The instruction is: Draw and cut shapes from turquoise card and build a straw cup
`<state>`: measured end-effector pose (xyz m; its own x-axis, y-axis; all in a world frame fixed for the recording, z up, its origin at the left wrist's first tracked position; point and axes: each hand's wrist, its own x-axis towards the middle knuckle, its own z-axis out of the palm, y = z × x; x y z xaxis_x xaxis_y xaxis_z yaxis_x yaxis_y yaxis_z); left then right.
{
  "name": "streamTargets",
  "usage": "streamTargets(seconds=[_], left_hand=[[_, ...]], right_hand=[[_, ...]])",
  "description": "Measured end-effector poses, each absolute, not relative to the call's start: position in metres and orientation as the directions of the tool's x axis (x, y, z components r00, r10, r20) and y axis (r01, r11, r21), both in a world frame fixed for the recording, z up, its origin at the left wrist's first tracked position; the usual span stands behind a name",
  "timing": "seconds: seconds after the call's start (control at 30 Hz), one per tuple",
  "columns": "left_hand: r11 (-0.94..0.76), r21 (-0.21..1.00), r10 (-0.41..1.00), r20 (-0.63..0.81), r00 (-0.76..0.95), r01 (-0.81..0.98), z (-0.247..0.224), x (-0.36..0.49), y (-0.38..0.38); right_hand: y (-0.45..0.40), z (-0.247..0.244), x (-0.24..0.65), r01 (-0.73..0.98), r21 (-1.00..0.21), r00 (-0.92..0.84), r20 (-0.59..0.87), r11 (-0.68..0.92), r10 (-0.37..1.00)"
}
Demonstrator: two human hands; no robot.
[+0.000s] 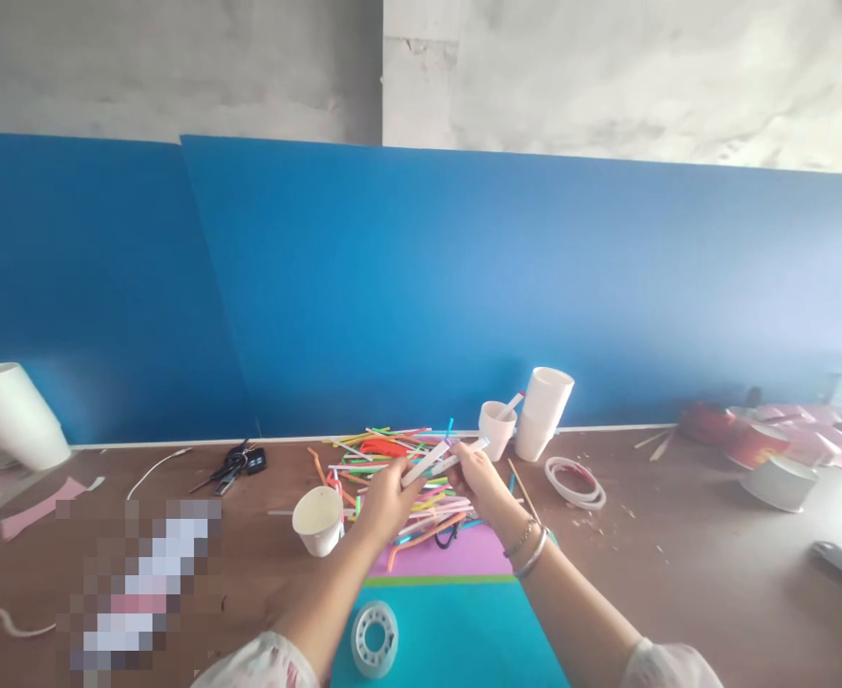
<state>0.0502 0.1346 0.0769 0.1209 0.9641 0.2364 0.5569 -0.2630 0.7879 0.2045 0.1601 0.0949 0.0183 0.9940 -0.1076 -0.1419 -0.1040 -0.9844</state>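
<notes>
My left hand (390,497) is closed on a slim white strip (426,462) with a purplish tip, slanting up to the right. Close beside it, my right hand (479,472) pinches another slim white strip (445,465) with a bluish end. Whether these are paper or plastic I cannot make out. Beneath both hands a heap of coloured straws (431,521) spreads over a purple sheet (485,564). A white paper cup (318,521) stands left of the heap. Behind my right hand, a smaller white cup (496,435) holds a similar strip with a red tip.
Nearest me on a turquoise sheet (456,640) lies a tape spool (356,650). Stacked white cups (544,416) and a white coil (555,483) stand right. Scissors and keys (234,463) lie left. Paper bowls (779,485) sit far right. A blue panel (421,287) closes off the back.
</notes>
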Motion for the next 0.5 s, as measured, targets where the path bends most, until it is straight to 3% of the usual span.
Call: streamTargets(seconds=[0.3, 0.5], left_hand=[[-0.268, 0.804, 0.961, 0.186, 0.203, 0.531, 0.080, 0.065, 0.139], [-0.281, 0.705, 0.960, 0.216, 0.180, 0.651, 0.080, 0.054, 0.146]], right_hand=[[0.153, 0.075, 0.195, -0.308, -0.947, 0.025, -0.108, -0.095, 0.994], [0.159, 0.072, 0.218, -0.276, -0.930, -0.034, -0.245, -0.245, 0.969]])
